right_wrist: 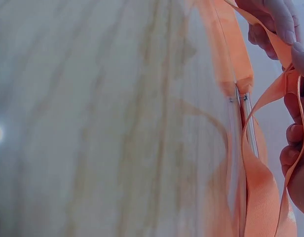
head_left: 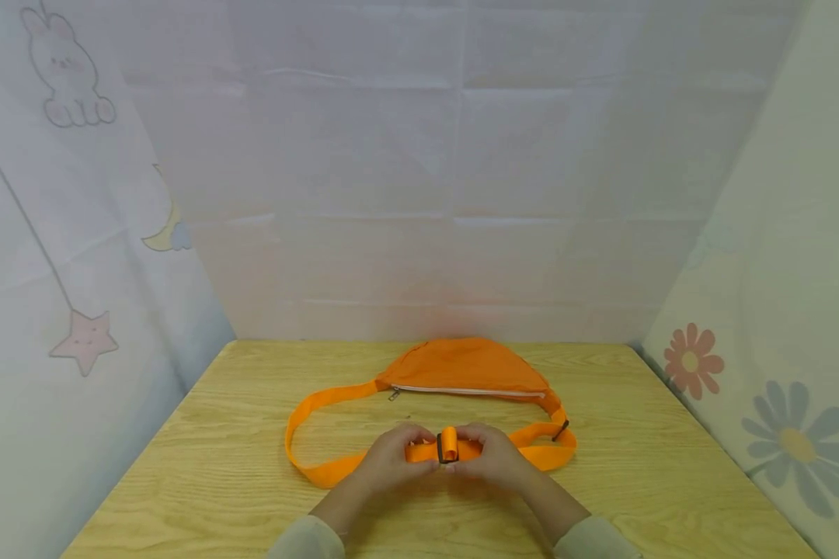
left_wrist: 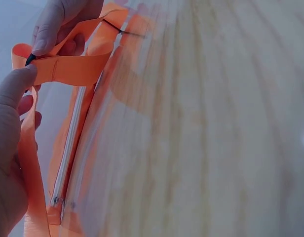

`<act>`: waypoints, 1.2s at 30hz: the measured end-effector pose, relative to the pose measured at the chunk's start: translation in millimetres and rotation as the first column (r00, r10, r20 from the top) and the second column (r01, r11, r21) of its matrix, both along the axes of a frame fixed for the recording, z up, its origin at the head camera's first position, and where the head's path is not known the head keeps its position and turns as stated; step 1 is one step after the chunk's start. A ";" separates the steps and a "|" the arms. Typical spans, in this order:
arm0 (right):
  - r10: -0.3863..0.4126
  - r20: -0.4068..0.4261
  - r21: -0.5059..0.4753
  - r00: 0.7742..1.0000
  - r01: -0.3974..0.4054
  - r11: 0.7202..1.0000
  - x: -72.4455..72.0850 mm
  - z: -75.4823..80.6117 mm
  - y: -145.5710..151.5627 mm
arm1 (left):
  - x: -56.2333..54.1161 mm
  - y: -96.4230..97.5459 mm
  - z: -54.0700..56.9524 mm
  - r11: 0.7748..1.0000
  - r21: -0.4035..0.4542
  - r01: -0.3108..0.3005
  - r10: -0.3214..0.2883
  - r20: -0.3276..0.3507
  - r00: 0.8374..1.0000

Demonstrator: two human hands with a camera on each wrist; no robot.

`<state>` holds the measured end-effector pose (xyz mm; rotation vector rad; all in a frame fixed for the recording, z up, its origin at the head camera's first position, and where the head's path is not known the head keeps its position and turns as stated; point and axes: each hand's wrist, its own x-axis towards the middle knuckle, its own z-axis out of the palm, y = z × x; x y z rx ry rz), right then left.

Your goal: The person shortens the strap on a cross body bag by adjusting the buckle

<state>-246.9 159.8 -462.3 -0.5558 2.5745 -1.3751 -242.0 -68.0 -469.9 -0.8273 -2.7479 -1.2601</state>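
An orange waist bag [head_left: 471,369] lies on its side at the back of the table, its pale zipper [head_left: 471,391] facing me. Its orange strap [head_left: 328,470] loops forward on both sides. Near the table's front, my left hand [head_left: 398,458] pinches the strap beside a black slide buckle [head_left: 442,449]. From the other side, my right hand [head_left: 492,458] pinches the strap too. A short fold of strap stands up through the buckle between the two hands. In the left wrist view, the left thumb [left_wrist: 21,81] presses right at the buckle's edge. Fingers partly hide the buckle.
A second black strap slider [head_left: 562,431] sits on the strap at right. The zipper pull [head_left: 394,394] hangs at the bag's left end. Below is a wood-grain table [head_left: 203,481], enclosed by a white back sheet [head_left: 454,155] and printed side sheets [head_left: 762,295].
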 end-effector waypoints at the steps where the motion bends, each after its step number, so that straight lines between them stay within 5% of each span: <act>1: 0.000 0.001 0.001 1.000 0.000 1.000 -0.1 -0.1 0.2 | -0.2 -0.1 -0.2 1.000 -0.015 -0.002 0.003 0.005 1.000; 17: -0.016 -0.004 0.012 1.000 0.016 1.000 0.9 -0.1 1.2 | -3.8 -5.6 -3.8 1.000 -0.020 0.018 -0.018 0.026 0.999; 25: -0.053 0.007 0.011 0.999 0.053 0.999 2.6 2.7 0.9 | -3.6 -7.3 -3.3 0.998 -0.063 -0.025 0.022 -0.049 0.999; 36: -0.016 -0.020 -0.031 1.000 0.015 0.999 0.3 2.7 2.4 | -3.3 -4.0 -4.7 0.998 0.042 -0.046 0.049 -0.074 0.996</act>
